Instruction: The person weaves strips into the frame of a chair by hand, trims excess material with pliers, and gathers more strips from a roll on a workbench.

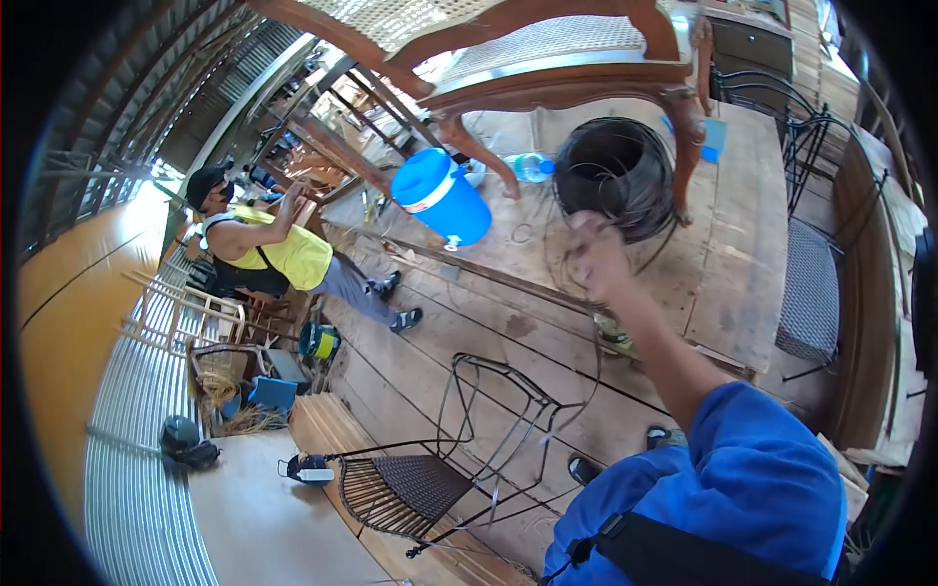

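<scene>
My right hand (598,256) reaches across the wooden platform to the near edge of a coil of thin black strand (616,176). Motion smears its fingers, so I cannot tell whether they grip a strand. Loose loops spread around the coil beside the hand. One dark strand hangs over the platform's edge towards a metal-framed chair (420,488), which lies tipped on the floor with a partly woven dark seat. My left hand is out of view.
A carved wooden chair (567,83) stands on the platform (733,273) above the coil. A blue water jug (442,195) and a plastic bottle (533,167) are nearby. Left, a person in a yellow top (293,249) works. A grey woven seat (809,293) stands right.
</scene>
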Available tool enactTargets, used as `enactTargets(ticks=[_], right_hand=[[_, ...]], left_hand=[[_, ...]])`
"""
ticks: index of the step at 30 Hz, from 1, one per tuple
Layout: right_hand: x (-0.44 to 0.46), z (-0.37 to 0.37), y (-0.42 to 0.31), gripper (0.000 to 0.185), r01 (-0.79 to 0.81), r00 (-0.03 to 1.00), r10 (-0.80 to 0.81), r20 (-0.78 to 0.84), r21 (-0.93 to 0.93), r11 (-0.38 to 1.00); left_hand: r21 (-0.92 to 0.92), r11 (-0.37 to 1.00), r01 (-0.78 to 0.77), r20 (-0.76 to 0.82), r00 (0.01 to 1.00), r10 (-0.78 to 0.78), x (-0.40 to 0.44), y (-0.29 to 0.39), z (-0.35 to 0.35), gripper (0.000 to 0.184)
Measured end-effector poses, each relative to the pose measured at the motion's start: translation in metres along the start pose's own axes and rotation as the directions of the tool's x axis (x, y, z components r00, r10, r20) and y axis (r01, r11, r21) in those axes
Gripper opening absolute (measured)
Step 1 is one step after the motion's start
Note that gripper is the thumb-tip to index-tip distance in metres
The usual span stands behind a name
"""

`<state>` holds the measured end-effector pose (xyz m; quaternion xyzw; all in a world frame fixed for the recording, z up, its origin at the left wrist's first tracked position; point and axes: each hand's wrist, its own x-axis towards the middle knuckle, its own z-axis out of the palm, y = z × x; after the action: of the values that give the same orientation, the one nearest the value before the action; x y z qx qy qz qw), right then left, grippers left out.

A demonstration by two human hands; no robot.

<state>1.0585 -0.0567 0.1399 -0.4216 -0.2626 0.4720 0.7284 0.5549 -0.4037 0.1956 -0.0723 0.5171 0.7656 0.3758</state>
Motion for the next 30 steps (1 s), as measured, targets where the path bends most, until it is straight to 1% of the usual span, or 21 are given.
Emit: enactTargets(ticks=[1, 2, 3, 4, 5, 6, 7, 8, 9, 10, 12, 15, 19, 21, 23, 25, 26, 27, 28, 29, 30], right_hand=[[-0.007, 0.015, 0.033, 0.011, 0.201, 0.979, -0.162, 0.126, -0.426, 0.882], [-0.027, 0.043, 0.076, 0.014, 0.375, 0.911, -0.140, 0.389, -0.634, 0.676], [-0.110, 0.082, -0.012, 0.016, 0.124, 0.929, 0.145, 0.340, -0.656, 0.744], [-0.141, 0.087, 0.014, 0.016, 0.123, 0.771, 0.288, 0.568, -0.577, 0.807], [-0.172, 0.093, 0.039, 0.015, 0.062, 0.538, 0.404, 0.740, -0.512, 0.857], [-0.196, 0.098, 0.089, 0.016, 0.490, 0.272, 0.414, 0.868, -0.496, 0.717], [-0.222, 0.087, 0.105, 0.018, 0.377, 0.268, 0.377, 0.887, -0.457, 0.806], [-0.248, 0.077, 0.119, 0.021, 0.258, 0.264, 0.339, 0.903, -0.404, 0.877], [-0.260, 0.067, 0.107, 0.024, 0.430, 0.085, 0.363, 0.928, -0.363, 0.827], [-0.268, 0.070, 0.116, 0.029, 0.563, -0.041, 0.653, 0.757, -0.522, 0.641], [-0.284, 0.032, 0.150, 0.033, 0.644, -0.007, 0.241, 0.970, -0.180, 0.744], [-0.263, 0.033, 0.119, 0.035, 0.489, -0.022, 0.670, 0.742, -0.576, 0.655], [-0.246, 0.036, 0.084, 0.036, 0.544, -0.217, 0.744, 0.632, -0.555, 0.629], [-0.240, 0.024, 0.066, 0.043, 0.290, -0.199, 0.661, 0.723, -0.601, 0.745], [-0.218, 0.011, 0.056, 0.051, 0.061, -0.160, 0.610, 0.776, -0.609, 0.791], [-0.183, -0.002, 0.039, 0.050, -0.103, 0.075, 0.367, 0.927, -0.358, 0.928], [-0.159, 0.003, 0.018, 0.043, 0.497, 0.129, 0.233, 0.964, -0.266, 0.826], [-0.142, 0.000, 0.006, 0.036, 0.012, 0.273, 0.302, 0.914, -0.317, 0.948], [-0.125, -0.003, -0.006, 0.028, -0.702, 0.413, 0.364, 0.835, 0.037, 0.711], [-0.108, -0.006, -0.018, 0.020, -0.835, 0.537, 0.413, 0.735, 0.395, 0.383], [-0.062, -0.025, -0.012, 0.015, -0.667, 0.642, 0.279, 0.714, 0.340, 0.663]], left_hand=[[-0.007, 0.999, 0.036, 0.037, 0.999, -0.036, -0.011, -0.015, 0.026, 0.020], [0.030, 0.997, 0.068, 0.091, 0.993, -0.070, -0.022, -0.033, 0.053, 0.021], [0.036, 0.958, 0.285, 0.688, 0.688, -0.231, 0.025, -0.053, 0.043, 0.012], [0.313, 0.945, 0.091, 0.482, 0.842, -0.241, -0.011, -0.074, 0.095, 0.008], [0.405, 0.906, -0.123, 0.622, 0.763, -0.175, -0.009, -0.104, 0.119, 0.010], [0.583, 0.777, -0.236, 0.576, 0.795, -0.190, -0.043, -0.116, 0.165, 0.011], [0.654, 0.658, -0.374, 0.686, 0.660, -0.307, -0.038, -0.125, 0.182, 0.018], [0.735, 0.619, -0.277, 0.612, 0.665, -0.428, -0.051, -0.138, 0.202, 0.018], [0.741, 0.635, -0.217, 0.635, 0.534, -0.558, -0.061, -0.147, 0.212, 0.021], [0.763, 0.610, -0.216, 0.630, 0.460, -0.625, -0.066, -0.152, 0.215, 0.023], [0.802, 0.560, -0.210, 0.597, 0.319, -0.736, -0.071, -0.158, 0.210, 0.027], [0.820, 0.559, -0.128, 0.570, 0.287, -0.770, -0.062, -0.146, 0.186, 0.029], [0.880, 0.411, -0.238, 0.465, 0.249, -0.850, -0.068, -0.102, 0.127, 0.036], [0.900, 0.251, -0.356, 0.334, 0.193, -0.923, -0.080, -0.082, 0.099, 0.040], [0.873, 0.351, -0.337, 0.448, 0.272, -0.852, -0.087, -0.063, 0.063, 0.033], [0.872, 0.416, -0.259, 0.489, 0.433, -0.757, -0.080, -0.040, 0.006, 0.029], [0.823, 0.513, -0.242, 0.550, 0.563, -0.617, -0.071, -0.031, -0.027, 0.026], [0.762, 0.601, -0.242, 0.575, 0.681, -0.453, -0.062, -0.023, -0.058, 0.024], [0.897, 0.442, -0.022, 0.257, 0.839, -0.480, -0.049, -0.009, -0.085, 0.017], [0.966, 0.236, -0.103, 0.166, 0.949, -0.268, -0.036, -0.003, -0.116, 0.016], [0.947, 0.318, -0.048, 0.091, 0.989, -0.121, -0.036, 0.012, -0.139, 0.017]])
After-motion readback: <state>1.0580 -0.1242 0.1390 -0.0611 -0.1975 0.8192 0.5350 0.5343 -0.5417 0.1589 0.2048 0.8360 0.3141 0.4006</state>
